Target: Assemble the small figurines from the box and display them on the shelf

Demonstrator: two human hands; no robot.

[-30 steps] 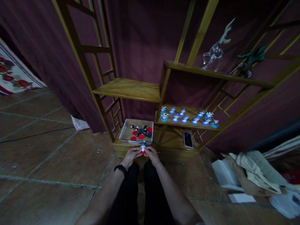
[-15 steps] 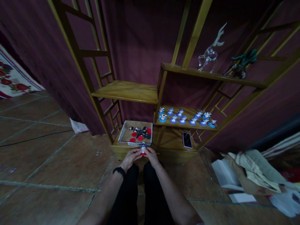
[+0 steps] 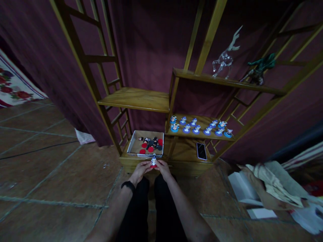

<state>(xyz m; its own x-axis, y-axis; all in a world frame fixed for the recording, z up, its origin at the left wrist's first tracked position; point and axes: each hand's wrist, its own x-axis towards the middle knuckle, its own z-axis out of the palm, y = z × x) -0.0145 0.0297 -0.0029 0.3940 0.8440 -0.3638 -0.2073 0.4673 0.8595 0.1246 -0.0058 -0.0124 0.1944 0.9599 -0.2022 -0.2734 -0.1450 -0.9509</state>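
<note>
Hands: left hand (image 3: pixel 140 169) and right hand (image 3: pixel 163 167) together grasp one purple-and-white figurine (image 3: pixel 153 161), upright, fingertips at its red base (image 3: pixel 153 166). Directions taken from this figurine. At 8 o'clock, a black wristband (image 3: pixel 128 186) circles the left wrist. Near, at 11 o'clock, a shallow box (image 3: pixel 134 147) holds red discs (image 3: pixel 150 149) and jumbled dark figures (image 3: pixel 155 144). Between 2 and 3 o'clock lies a phone (image 3: pixel 201 151). At 2 o'clock, standing figurines (image 3: pixel 186 128) occupy a shelf (image 3: pixel 204 119). Farther, at 1 o'clock, stands a clear deer ornament (image 3: pixel 224 61).

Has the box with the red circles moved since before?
No. Against the wooden cabinet, the box sits in the same spot; only the camera's view shifted a little.
</note>
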